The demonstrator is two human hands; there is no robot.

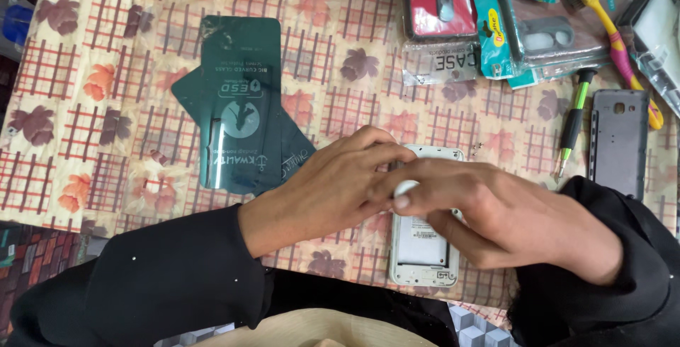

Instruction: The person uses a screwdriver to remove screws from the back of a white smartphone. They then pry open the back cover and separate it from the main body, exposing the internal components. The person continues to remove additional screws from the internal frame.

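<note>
- Both hands meet over an opened white phone (423, 248) lying back-up on the table near its close edge, its empty battery bay showing below the fingers.
- The left hand (333, 184) curls over the phone's upper part, fingers bent and drawn together; what they pinch, if anything, is hidden.
- The right hand (503, 212) reaches across from the right, its forefinger stretched out with the tip pressed down at the phone's left edge, touching the left hand's fingers.
- Black sleeves cover both forearms.
- Just left of the hands lie two dark green screen-protector packets (241, 106), overlapping, one tilted under the other.
- To the right, well clear of the phone, a grey phone back cover (618, 141) lies flat, with a green-and-black screwdriver (574, 120) beside it.
- Along the far edge sit packaged phone cases (496, 21), one red, others in clear and teal wrapping, plus a yellow-and-pink toothbrush (616, 42).
- A checked tablecloth with a leaf pattern (106, 106) covers the table.
</note>
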